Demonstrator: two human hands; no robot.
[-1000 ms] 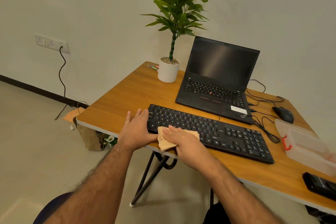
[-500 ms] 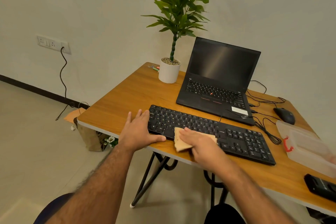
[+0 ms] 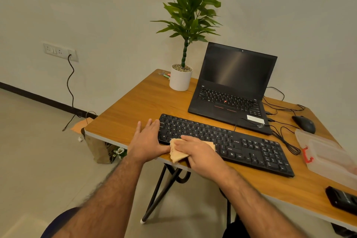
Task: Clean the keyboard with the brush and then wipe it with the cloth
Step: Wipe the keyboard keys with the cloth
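since the frame half a second back, the right hand (image 3: pixel 200 153) and the tan cloth (image 3: pixel 178 155) under it have been drawn back toward the left end of the keyboard (image 3: pixel 249 146), close to where they lay a second ago; the left hand (image 3: pixel 147 141) is seen to be unmoved at the keyboard's left edge.

the wooden table (image 3: pixel 135 114) is taken first: it carries everything, and the keyboard lies along its near edge, in front of the open laptop (image 3: pixel 234 87). the keyboard is judged to be light, stiff and inclined to slide under a sideways wipe, so it is best steadied at an end, as is being done. its keys are judged to give a little and could be caught by a snagging fold. the cloth is judged to be soft, thin and limp; it is best held down flat under the palm and fingers, not pinched at a corner.

the left hand is laid flat with the fingers spread and nearly straight, the thumb side pressed against the keyboard's left end and the palm on the table. the right hand is laid over the cloth with the fingers gently bent, pressing it onto the lower left keys; one crumpled part of the cloth hangs past the keyboard's front edge. whether the thumb is tucked round the cloth cannot be told. no brush is seen.
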